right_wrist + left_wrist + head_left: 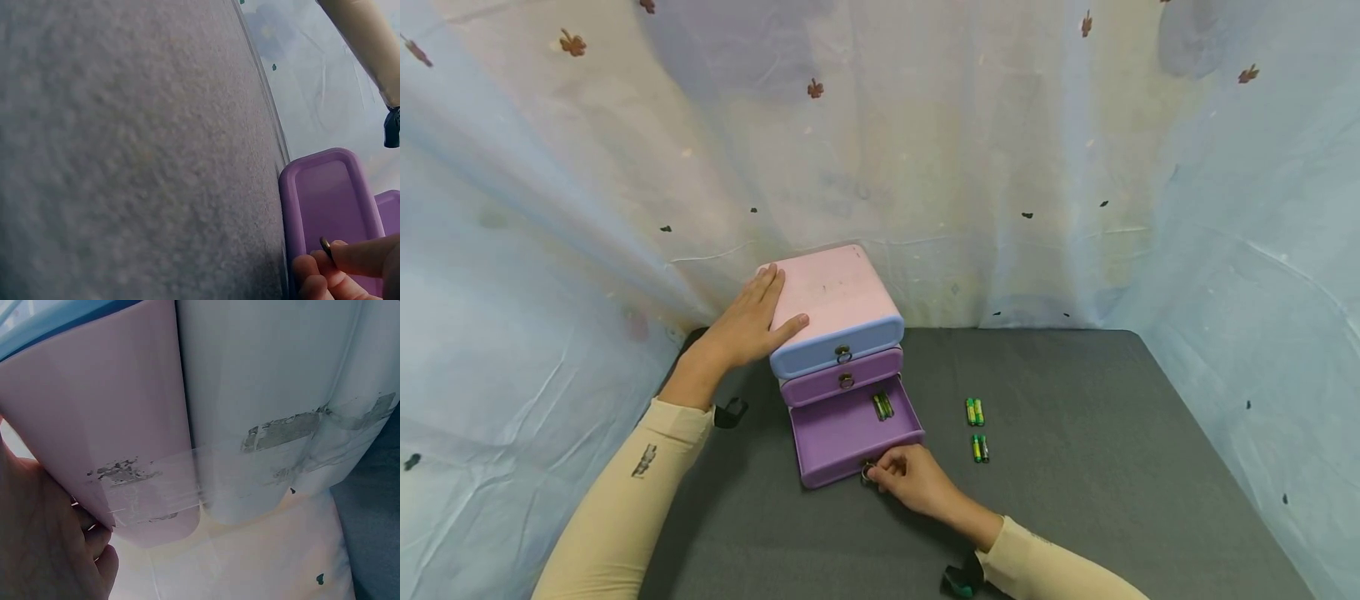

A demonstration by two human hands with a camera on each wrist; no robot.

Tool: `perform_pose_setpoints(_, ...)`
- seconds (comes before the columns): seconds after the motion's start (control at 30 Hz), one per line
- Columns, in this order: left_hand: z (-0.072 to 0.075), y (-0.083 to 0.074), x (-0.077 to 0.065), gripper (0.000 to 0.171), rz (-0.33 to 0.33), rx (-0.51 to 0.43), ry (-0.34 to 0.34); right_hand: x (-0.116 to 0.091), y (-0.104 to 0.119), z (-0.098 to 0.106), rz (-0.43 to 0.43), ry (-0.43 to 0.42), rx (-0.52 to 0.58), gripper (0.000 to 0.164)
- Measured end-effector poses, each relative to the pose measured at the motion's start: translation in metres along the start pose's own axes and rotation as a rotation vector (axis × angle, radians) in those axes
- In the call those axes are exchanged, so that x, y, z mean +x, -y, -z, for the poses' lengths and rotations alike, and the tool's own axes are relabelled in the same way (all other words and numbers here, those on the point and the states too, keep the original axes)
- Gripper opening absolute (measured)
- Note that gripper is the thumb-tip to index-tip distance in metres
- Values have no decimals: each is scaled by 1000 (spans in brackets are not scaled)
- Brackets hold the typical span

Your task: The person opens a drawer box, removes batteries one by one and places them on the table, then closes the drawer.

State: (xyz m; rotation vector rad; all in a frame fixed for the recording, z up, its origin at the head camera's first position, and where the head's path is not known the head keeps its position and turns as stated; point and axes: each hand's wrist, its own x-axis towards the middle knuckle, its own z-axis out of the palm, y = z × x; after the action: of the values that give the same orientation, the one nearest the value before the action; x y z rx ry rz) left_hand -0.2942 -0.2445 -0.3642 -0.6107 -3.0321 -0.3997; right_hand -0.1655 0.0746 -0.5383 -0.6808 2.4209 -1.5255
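Note:
A small drawer unit [831, 292] with a pink top, a blue top drawer and purple lower drawers stands on the grey table. My left hand [748, 325] rests on its top left edge, fingers spread and straight. The bottom purple drawer [842, 437] is pulled out, and two green-yellow batteries [883, 406] lie inside at its back right. With thumb and fingers, my right hand [917, 482] pinches the ring pull [325, 246] on that drawer's front. The left wrist view shows the unit's taped side panels [144, 425].
Two pairs of batteries lie on the table right of the drawer, a farther pair [974, 412] and a nearer pair [981, 448]. A patterned curtain [925, 167] hangs behind the table and along both sides. The upper two drawers are closed.

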Motion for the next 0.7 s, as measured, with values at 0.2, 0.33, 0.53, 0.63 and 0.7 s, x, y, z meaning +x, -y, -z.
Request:
perform_pose_setpoints(0.2,0,0,0,102,-1,-1,0,-5,1,-1,-9,7,11,23)
perform_pose_setpoints(0.33,0,0,0,102,0,-1,3,-8,2,-1,-13,2,21,22)
perform_pose_setpoints(0.53,1,-1,-1,103,1,-4,3,-13,2,-1,-14,2,25,22)
perform_pose_setpoints(0.63,1,-1,-1,103,1,-10,0,-15,2,0,-13,11,33,22)
perform_pose_setpoints(0.7,1,-1,-1,103,2,-9,-3,-17,3,0,-12,20,46,22)
